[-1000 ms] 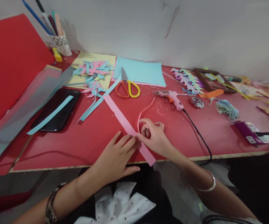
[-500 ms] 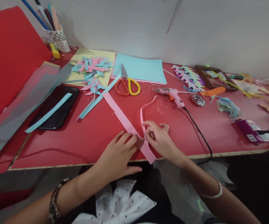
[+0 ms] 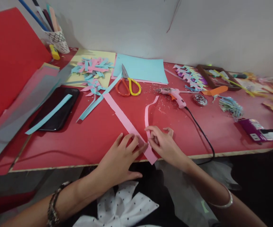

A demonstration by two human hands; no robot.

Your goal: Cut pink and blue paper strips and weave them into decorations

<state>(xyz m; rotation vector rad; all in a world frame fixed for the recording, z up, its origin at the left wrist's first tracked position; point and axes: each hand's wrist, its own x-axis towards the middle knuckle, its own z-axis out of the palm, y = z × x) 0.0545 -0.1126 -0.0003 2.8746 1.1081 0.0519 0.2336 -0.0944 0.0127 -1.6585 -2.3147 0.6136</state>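
My left hand [image 3: 119,159] lies spread, fingertips pressing the wide pink strip [image 3: 119,115], which slants across the red table [image 3: 91,142] to its near edge. And my right hand [image 3: 166,145] pinches the narrow pink strip [image 3: 147,115], thumb and forefinger closed, its curved far end near the glue gun [image 3: 173,94]!

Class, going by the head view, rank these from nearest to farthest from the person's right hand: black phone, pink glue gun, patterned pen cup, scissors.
1. Pink glue gun: just beyond the right hand.
2. Scissors: beyond the hand, toward the left.
3. Black phone: well to the left.
4. Patterned pen cup: far left, at the back.
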